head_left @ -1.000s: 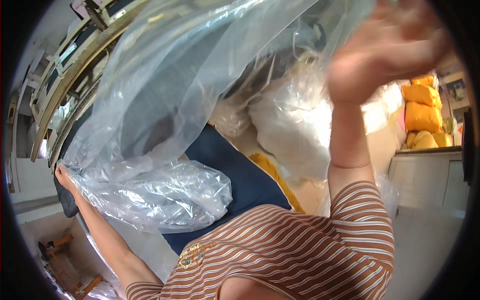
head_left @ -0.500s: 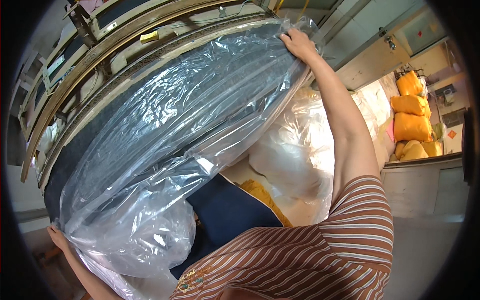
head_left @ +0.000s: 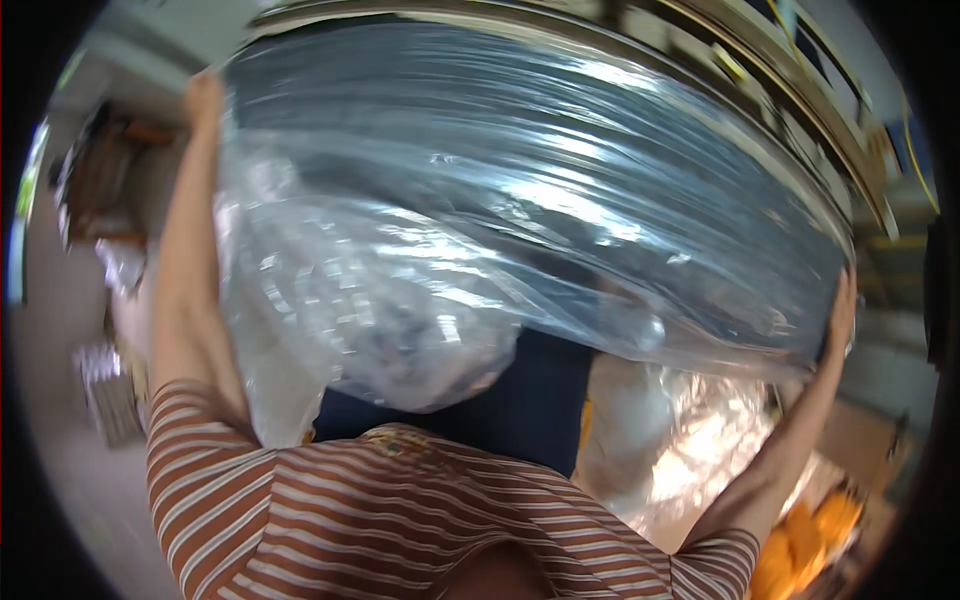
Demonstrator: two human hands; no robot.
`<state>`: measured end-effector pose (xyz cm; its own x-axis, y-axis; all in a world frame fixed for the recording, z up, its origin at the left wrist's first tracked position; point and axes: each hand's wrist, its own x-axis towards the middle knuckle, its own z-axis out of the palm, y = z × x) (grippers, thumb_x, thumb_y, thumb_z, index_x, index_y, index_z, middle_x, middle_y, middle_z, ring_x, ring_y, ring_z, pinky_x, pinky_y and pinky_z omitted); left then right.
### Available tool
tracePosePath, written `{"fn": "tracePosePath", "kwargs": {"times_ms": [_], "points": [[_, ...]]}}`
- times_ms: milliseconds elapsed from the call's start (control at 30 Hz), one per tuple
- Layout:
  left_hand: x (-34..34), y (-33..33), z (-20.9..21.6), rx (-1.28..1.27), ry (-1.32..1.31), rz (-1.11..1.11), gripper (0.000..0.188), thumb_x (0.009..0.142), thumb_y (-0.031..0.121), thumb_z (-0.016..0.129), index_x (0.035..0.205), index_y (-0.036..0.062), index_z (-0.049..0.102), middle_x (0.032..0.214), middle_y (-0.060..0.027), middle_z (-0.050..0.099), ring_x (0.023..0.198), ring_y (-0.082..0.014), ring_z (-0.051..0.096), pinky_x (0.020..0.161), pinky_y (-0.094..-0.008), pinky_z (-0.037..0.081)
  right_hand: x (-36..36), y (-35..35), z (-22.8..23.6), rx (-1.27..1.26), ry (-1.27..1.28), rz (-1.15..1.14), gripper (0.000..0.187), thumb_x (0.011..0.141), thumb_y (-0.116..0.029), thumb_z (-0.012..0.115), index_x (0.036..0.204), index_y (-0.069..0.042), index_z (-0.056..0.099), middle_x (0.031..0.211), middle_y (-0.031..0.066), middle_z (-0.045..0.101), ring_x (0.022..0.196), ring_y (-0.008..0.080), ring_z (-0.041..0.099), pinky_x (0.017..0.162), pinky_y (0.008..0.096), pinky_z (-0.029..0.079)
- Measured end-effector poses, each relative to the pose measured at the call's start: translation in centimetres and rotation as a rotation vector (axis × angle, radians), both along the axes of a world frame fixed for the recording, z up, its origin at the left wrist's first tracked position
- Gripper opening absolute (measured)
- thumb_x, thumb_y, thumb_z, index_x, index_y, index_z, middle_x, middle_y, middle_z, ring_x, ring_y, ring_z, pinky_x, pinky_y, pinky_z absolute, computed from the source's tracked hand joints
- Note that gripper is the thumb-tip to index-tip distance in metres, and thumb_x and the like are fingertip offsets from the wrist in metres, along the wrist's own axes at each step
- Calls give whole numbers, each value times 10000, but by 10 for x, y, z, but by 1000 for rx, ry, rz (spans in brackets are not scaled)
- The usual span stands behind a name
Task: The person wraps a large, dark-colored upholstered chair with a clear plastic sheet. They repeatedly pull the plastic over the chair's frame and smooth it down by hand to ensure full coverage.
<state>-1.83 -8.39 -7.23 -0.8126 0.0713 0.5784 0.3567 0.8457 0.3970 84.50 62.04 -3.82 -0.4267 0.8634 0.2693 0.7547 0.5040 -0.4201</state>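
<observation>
A clear plastic sheet (head_left: 560, 200) stretches in taut folds over a long dark padded surface (head_left: 400, 50). My left hand (head_left: 205, 98) is closed on the sheet's edge at the far left, its fingers slightly smeared by motion. At the right end, my right hand (head_left: 842, 315) grips the sheet's other edge, fingers straight and close together. Both arms are spread wide. Loose plastic bunches up in front of my body, over a navy blue cloth (head_left: 550, 400).
Behind the surface runs a long frame with rails (head_left: 790, 125). More crumpled clear plastic (head_left: 710, 430) lies at the lower right, near orange bundles (head_left: 805, 540). To the left are a brown wooden stool (head_left: 105, 190) and a box-like stack (head_left: 108, 400) on the floor.
My view has swung round to the left. The sheet has been drawn tighter, with straighter folds running between my hands. Both hands still hold its edges.
</observation>
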Motion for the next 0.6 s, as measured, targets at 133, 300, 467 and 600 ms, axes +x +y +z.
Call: {"fn": "tracePosePath", "kwargs": {"times_ms": [133,300,467,600], "points": [[63,45,14,355,24,-119,321,848,287,534,988,30,666,978,-172,668,946,-324,628,835,-378,473,-72,-39,43,244,-444,-139,502,972,-424,426,1318,-63,474,1309,167,485,1218,291,471,1004,348,352],[25,-14,-16,304,38,-43,351,860,287,560,1101,40,626,1068,-193,647,1006,-306,613,868,-375,464,-188,-165,85,159,172,392,262,972,-274,505,1019,-32,594,921,39,556,805,162,528,762,287,430],[40,38,-3,449,-7,-107,324,890,244,520,1103,22,623,1015,-205,666,985,-337,627,873,-379,467,-193,-433,46,-1638,-119,734,390,869,-271,650,1106,37,614,1091,133,647,979,196,636,836,282,518],[8,17,-4,487,67,-57,318,883,245,529,1085,24,636,1011,-173,677,987,-313,628,881,-380,463,-232,-549,-85,-511,-61,953,545,790,-247,722,1226,11,521,1235,226,546,1199,358,484,1038,419,355]]}}
